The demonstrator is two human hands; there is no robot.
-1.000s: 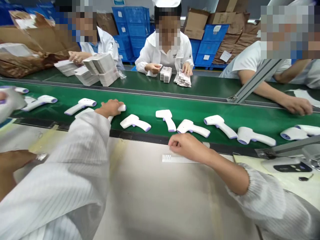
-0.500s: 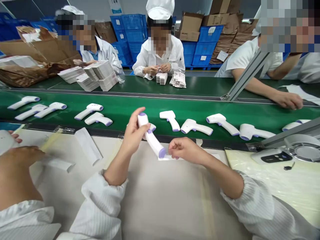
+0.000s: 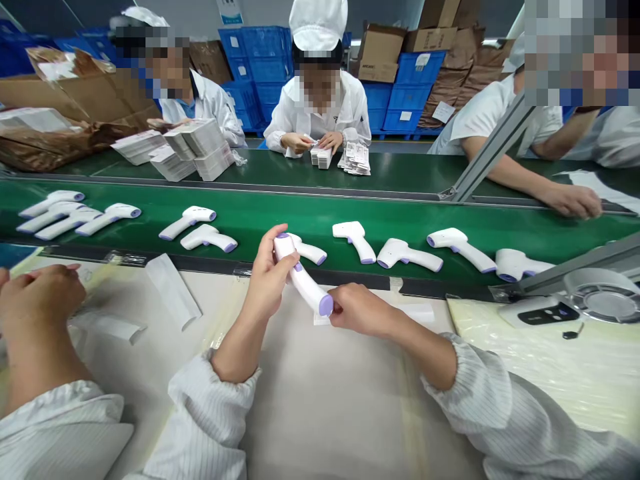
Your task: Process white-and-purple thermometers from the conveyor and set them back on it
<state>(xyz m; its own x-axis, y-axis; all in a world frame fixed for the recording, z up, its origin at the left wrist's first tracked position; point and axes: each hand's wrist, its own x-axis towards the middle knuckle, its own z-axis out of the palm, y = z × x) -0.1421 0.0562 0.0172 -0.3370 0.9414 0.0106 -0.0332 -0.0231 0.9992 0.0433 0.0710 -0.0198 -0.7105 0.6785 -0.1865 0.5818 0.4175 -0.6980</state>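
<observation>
Clamped on it, thumb one side and fingers the other: the left hand [image 3: 267, 273] had the white thermometer [image 3: 309, 287] held aslant over the belt-side edge of the worktable [image 3: 320, 400], its purple handle end angled down to the right! And right there, at that very end, sat the right hand [image 3: 363, 308], fingers curled in; whether they pinched anything, you couldn't tell. A white strip [image 3: 419, 312] lay on the worktable, partly hidden by that hand. Beyond, other thermometers [image 3: 356, 238] lay along the green belt [image 3: 280, 207], one half covered behind the held piece. Far left, a co-worker's hand [image 3: 43, 293] was near a folded white sheet [image 3: 173, 290].
</observation>
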